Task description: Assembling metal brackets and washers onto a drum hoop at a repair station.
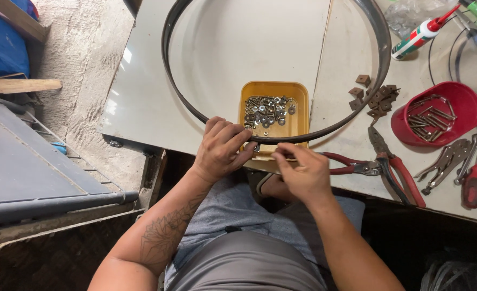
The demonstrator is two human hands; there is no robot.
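The left hand (221,149) closes its grip on the near arc of a large dark metal hoop (381,64), fingers curled over the band where it crosses the front of a yellow plastic tray (297,116). The right hand (302,173) pinches at the same spot from below, its grip narrow; whatever sits between its fingertips is too small and hidden to make out. The hoop's far side runs out of the top of the view. The hoop lies flat on the pale desk (147,91), thin and smooth, ringing the tray, which holds a loose heap of small bolts, nuts and washers (266,109). Just right of the hands lie red-handled pliers (389,164), their handles partly under the right hand. Farther right sit small brown square plates (376,97), a red bowl of long screws (437,114), locking pliers (449,159), a red screwdriver (474,183), and a sealant tube (422,35) partly cut off.
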